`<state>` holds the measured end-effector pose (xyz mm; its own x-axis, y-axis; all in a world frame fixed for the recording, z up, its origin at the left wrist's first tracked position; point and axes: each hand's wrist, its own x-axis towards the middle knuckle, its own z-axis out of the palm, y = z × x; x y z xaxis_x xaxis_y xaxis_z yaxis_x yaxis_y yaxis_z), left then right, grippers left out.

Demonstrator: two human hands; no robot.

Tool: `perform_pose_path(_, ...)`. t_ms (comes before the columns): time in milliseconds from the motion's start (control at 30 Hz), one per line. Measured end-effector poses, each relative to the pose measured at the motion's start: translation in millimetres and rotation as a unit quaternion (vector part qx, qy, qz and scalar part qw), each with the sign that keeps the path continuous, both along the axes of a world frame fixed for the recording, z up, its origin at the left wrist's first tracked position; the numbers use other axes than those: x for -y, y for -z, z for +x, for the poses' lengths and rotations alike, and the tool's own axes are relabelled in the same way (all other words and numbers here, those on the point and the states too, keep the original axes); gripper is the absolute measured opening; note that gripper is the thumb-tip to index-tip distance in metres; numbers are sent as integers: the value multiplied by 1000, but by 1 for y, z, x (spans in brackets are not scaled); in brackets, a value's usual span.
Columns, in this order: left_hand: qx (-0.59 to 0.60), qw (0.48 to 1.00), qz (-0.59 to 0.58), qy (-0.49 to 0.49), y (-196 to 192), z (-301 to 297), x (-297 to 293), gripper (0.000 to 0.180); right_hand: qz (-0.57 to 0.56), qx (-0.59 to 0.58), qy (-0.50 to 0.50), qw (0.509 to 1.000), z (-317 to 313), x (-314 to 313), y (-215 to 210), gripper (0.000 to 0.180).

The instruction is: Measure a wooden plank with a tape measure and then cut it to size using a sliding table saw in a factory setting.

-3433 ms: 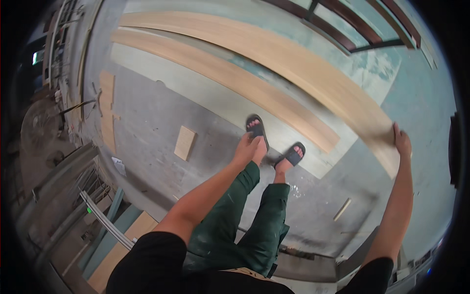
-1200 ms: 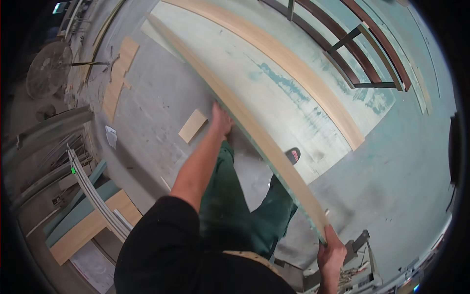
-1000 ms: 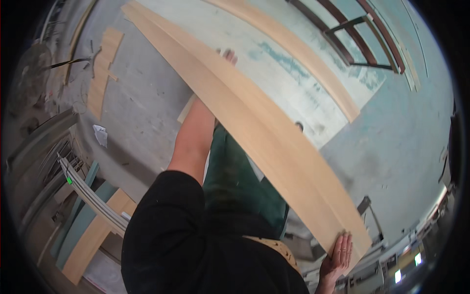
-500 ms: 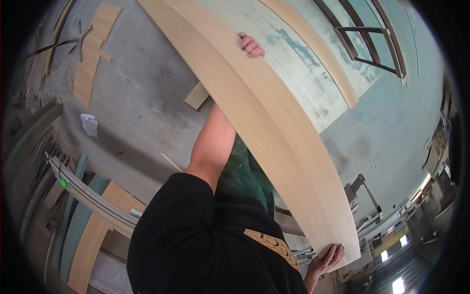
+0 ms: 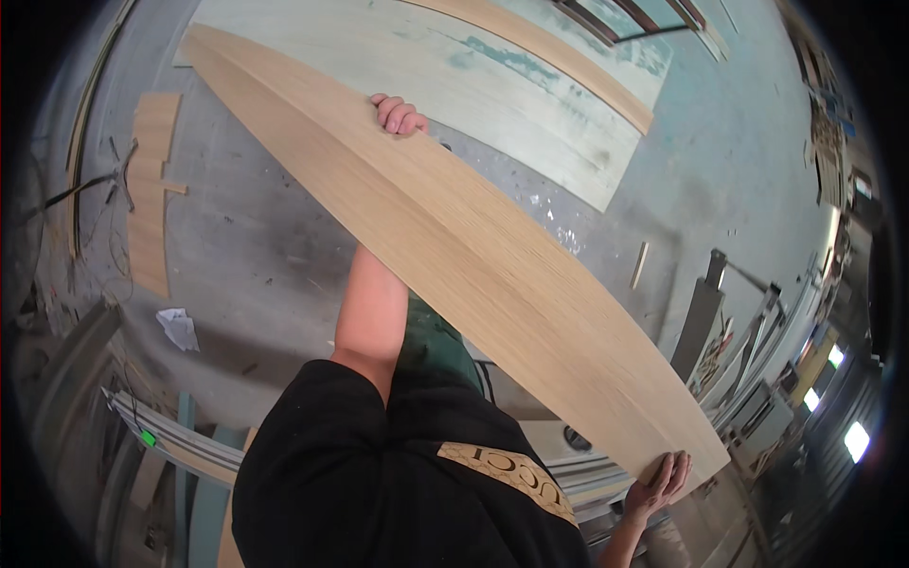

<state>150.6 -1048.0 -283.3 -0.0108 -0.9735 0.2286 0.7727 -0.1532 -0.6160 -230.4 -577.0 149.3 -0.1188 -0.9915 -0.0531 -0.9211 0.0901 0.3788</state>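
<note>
First, at half past nine, a notched strip (image 5: 150, 213) lies on the floor. A long pale board (image 5: 473, 275) slants from half past ten to four o'clock, held up across the person's front. At eleven, the left hand (image 5: 400, 115), its arm passing beneath, curls its fingers over the far edge; the tip beyond has no visible support and could dip or swing if that grip slips. A plank (image 5: 559, 52) lies at one. Between four and five, the right hand (image 5: 666, 478) grasps the near edge, fingers on top; its thumb is hidden. Turning carelessly could knock that end against the grey bar (image 5: 699, 327) near three.
</note>
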Motion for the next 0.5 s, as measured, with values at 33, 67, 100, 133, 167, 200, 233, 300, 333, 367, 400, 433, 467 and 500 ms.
perform_pose_path(33, -2, 1000, 8, 4, 2, -2, -16, 27, 7, 7, 19, 1000, 10, -16, -3, 44)
perform_pose_path(67, -4, 1000, 8, 20, 8, 0, -32, 27, 15, 17, 38, 999, 20, -30, -9, 45)
perform_pose_path(100, 9, 1000, 2, 22, 14, 2, -45, 27, 12, 24, 38, 999, 28, -39, -11, 47)
perform_pose_path(133, 23, 999, -3, 24, 21, 5, -59, 27, 11, 21, 53, 998, 34, -54, -12, 47)
perform_pose_path(167, 14, 999, 0, 42, 24, 1, -76, 27, 27, 27, 64, 997, 38, -72, -18, 48)
perform_pose_path(200, 35, 998, 27, 52, 24, -3, -91, 26, 41, 33, 77, 996, 48, -82, -24, 49)
perform_pose_path(233, 58, 995, 54, 61, 23, -5, -106, 25, 47, 41, 92, 994, 55, -89, -28, 50)
perform_pose_path(300, 109, 982, 103, 113, 11, -9, -133, 24, 59, 45, 116, 990, 68, -95, -38, 54)
perform_pose_path(333, 177, 965, 140, 135, 4, -5, -143, 23, 65, 60, 134, 987, 74, -94, -39, 55)
perform_pose_path(367, 174, 964, 135, 151, -1, -1, -154, 23, 67, 78, 150, 983, 80, -87, -38, 56)
perform_pose_path(400, 203, 951, 162, 167, -4, 4, -165, 23, 68, 91, 153, 982, 86, -80, -37, 59)
perform_pose_path(433, 235, 936, 189, 181, -5, 8, -174, 23, 86, 105, 169, 976, 96, -68, -37, 60)
perform_pose_path(467, 235, 936, 183, 187, 0, 10, -177, 23, 99, 119, 181, 971, 106, -55, -34, 62)
perform_pose_path(500, 263, 927, 184, 195, 9, 17, -180, 21, 92, 147, 179, 969, 116, -44, -28, 63)
